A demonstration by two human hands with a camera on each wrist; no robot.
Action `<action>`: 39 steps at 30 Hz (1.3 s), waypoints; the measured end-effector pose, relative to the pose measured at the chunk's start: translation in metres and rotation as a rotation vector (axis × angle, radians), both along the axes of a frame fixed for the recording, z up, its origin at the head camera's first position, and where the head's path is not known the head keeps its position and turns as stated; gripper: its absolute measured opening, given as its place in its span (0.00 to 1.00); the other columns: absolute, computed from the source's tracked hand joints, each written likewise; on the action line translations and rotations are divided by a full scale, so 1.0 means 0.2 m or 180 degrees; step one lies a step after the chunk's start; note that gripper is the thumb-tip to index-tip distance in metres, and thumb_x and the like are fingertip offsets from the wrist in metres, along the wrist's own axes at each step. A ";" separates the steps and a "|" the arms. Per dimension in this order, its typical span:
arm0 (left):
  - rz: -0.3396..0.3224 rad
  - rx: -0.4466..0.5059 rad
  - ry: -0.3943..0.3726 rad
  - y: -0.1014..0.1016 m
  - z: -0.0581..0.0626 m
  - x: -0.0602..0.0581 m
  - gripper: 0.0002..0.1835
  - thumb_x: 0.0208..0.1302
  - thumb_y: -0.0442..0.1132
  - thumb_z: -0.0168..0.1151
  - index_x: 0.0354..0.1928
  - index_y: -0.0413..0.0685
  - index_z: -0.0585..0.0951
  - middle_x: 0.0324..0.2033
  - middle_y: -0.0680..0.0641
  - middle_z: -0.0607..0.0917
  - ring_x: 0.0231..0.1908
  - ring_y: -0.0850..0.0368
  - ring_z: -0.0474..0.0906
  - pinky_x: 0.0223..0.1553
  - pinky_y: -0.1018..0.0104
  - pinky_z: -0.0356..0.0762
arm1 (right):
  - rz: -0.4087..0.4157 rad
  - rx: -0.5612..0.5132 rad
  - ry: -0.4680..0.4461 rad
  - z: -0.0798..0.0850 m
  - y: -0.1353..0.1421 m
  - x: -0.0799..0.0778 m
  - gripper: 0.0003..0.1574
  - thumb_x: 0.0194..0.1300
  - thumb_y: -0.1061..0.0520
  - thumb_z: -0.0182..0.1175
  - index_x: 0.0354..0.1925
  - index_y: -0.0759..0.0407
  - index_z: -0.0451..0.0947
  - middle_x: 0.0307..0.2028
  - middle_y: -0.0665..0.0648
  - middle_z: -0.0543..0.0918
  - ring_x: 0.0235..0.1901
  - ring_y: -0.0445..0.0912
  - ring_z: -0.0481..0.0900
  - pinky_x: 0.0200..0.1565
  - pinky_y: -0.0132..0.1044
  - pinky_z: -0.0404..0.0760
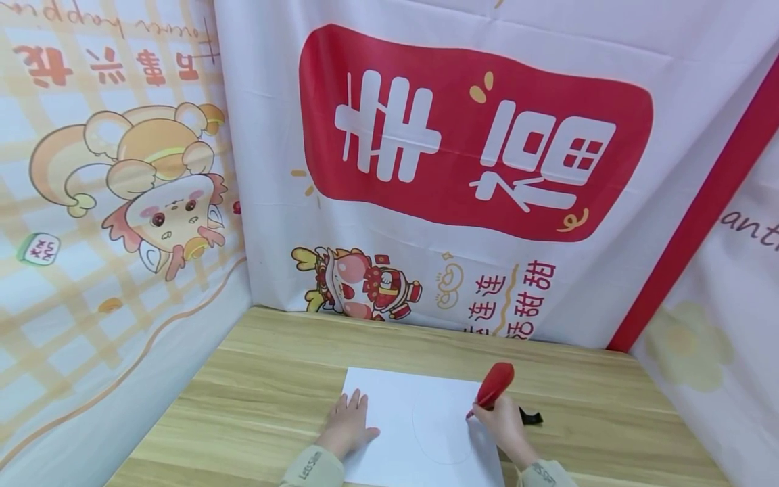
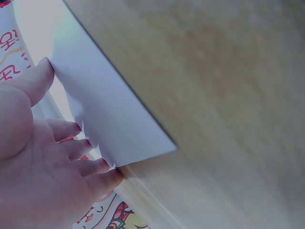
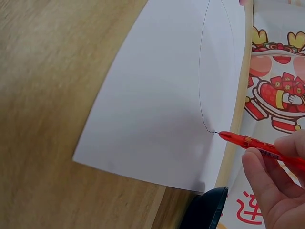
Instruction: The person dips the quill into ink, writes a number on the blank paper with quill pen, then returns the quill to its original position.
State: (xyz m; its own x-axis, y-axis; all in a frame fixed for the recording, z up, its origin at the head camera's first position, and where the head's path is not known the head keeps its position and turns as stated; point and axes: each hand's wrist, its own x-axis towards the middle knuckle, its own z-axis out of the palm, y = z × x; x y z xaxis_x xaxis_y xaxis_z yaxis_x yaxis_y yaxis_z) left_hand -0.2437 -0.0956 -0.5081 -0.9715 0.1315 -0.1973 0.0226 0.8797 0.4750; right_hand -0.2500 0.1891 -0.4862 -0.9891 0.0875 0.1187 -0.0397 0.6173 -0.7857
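Observation:
A sheet of white paper (image 1: pixel 389 443) lies on the table, bearing a thin, roundish drawn outline. My left hand (image 1: pixel 348 425) rests with fingers spread on the paper's left edge; in the left wrist view, its fingertips (image 2: pixel 102 164) are along the sheet's edge near a corner. Between thumb and fingers, my right hand (image 1: pixel 506 426) pinches a red pen (image 1: pixel 496 385) with a broad red upper end. The pen (image 3: pixel 243 140) has its tip at the end of the drawn line in the right wrist view.
The wood-grain table (image 1: pixel 243 399) reaches back to a white cloth (image 1: pixel 268 169) with a large red printed panel. Printed cloth (image 1: pixel 73 304) also hangs at the left, and another at the right. A black piece (image 1: pixel 531 417) shows beside my right hand.

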 end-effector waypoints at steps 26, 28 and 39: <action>-0.0049 -0.0006 0.0064 0.00 -0.01 0.00 0.38 0.58 0.50 0.61 0.63 0.31 0.63 0.65 0.32 0.57 0.65 0.32 0.45 0.64 0.40 0.39 | 0.0008 0.0316 0.0428 -0.02 -0.06 -0.03 0.06 0.46 0.69 0.63 0.27 0.68 0.77 0.21 0.54 0.79 0.19 0.42 0.71 0.22 0.33 0.72; -0.0046 -0.0012 0.0052 0.00 -0.01 0.00 0.38 0.58 0.50 0.61 0.63 0.31 0.63 0.65 0.32 0.57 0.65 0.32 0.45 0.64 0.40 0.39 | 0.0015 0.0320 0.0453 -0.02 -0.06 -0.03 0.06 0.46 0.69 0.63 0.27 0.68 0.77 0.21 0.54 0.79 0.19 0.42 0.71 0.22 0.33 0.72; -0.0001 0.0011 -0.0041 0.00 0.01 0.00 0.38 0.58 0.50 0.61 0.63 0.32 0.63 0.65 0.32 0.56 0.65 0.32 0.44 0.63 0.40 0.39 | 0.0103 0.0254 0.0607 -0.03 -0.10 -0.05 0.05 0.45 0.71 0.63 0.25 0.66 0.78 0.20 0.53 0.80 0.19 0.41 0.71 0.22 0.31 0.73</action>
State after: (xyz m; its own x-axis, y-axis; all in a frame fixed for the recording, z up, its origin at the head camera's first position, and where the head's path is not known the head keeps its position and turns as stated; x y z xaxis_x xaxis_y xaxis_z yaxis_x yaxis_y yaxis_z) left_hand -0.2430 -0.0951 -0.5059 -0.9688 0.1325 -0.2092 0.0168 0.8780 0.4783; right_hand -0.2599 0.1683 -0.4913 -0.9502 0.0389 0.3092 -0.2037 0.6733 -0.7107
